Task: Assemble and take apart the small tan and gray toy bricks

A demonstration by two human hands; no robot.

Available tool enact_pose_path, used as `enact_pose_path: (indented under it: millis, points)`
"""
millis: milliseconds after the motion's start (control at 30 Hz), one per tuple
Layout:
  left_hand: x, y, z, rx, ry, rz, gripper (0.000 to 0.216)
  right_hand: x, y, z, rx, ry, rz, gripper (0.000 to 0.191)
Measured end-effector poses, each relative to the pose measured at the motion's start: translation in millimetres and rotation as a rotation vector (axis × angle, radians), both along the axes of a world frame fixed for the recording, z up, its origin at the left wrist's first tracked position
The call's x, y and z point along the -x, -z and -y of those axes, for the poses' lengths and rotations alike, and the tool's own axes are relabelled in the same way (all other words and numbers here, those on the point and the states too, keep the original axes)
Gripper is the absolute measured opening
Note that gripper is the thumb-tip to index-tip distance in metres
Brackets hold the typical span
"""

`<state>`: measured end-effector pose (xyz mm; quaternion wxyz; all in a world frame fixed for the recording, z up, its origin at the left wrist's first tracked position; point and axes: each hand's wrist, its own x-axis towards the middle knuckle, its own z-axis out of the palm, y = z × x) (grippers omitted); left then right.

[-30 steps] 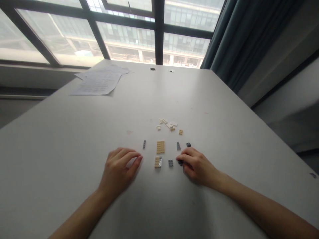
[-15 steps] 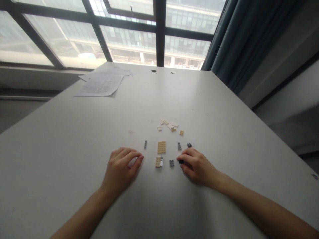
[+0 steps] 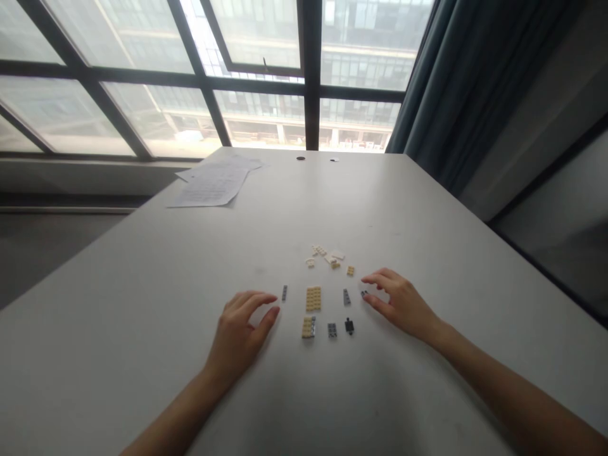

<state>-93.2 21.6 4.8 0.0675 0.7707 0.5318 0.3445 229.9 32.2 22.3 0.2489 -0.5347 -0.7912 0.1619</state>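
My left hand (image 3: 244, 326) rests on the table with thumb and fingers apart, holding nothing, just left of a narrow grey brick plate (image 3: 284, 292). On the right, my right hand (image 3: 399, 297) has its fingers spread around a small dark grey brick (image 3: 364, 294), partly hidden by the thumb. Between the hands lie a tan plate (image 3: 313, 298), a tan piece with a grey strip (image 3: 308, 327), a grey studded plate (image 3: 332, 330), a black piece with end pegs (image 3: 349, 326) and a grey wedge plate (image 3: 346, 296).
Behind these pieces lies a loose group of white bricks (image 3: 319, 250), with a small tan brick (image 3: 350, 270) at its right. Printed papers (image 3: 213, 183) lie at the table's far left. Beyond the white table (image 3: 285, 399) are a window and a dark curtain (image 3: 432, 82).
My right hand has let go of the black piece, leaving it on the table, and moved up and right to the dark grey brick. My left hand has opened slightly. The camera view has tilted upward.
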Motion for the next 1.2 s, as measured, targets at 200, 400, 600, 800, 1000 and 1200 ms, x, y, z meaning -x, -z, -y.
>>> enact_pose_path:
  millis: [200, 400, 600, 800, 1000, 1200]
  points:
    - [-12, -14.2, -20, 0.077, -0.030, 0.077, 0.020, 10, 13.9, -47, 0.066, 0.114, 0.057, 0.030]
    - [-26, -15.9, -15, 0.063, -0.008, 0.158, 0.017, 23, 17.5, -66, 0.070, 0.087, 0.003, 0.012]
    - [-51, -26.3, 0, -0.141, 0.157, 0.163, 0.012, 39, -1.8, -35, 0.375, 0.032, -0.630, 0.017]
    - [-76, -33.2, 5, -0.323, 0.309, 0.227, 0.034, 72, -17.0, 21, 0.951, -0.194, -1.453, 0.023]
    - [-77, -34.8, 3, -0.342, 0.324, 0.307, 0.028, 82, -14.5, 27, 0.854, -0.081, -1.493, 0.024]
    - [-75, -33.9, 7, -0.251, 0.310, 0.369, 0.013, 79, -19.8, 27, 0.587, 0.008, -1.076, 0.030]
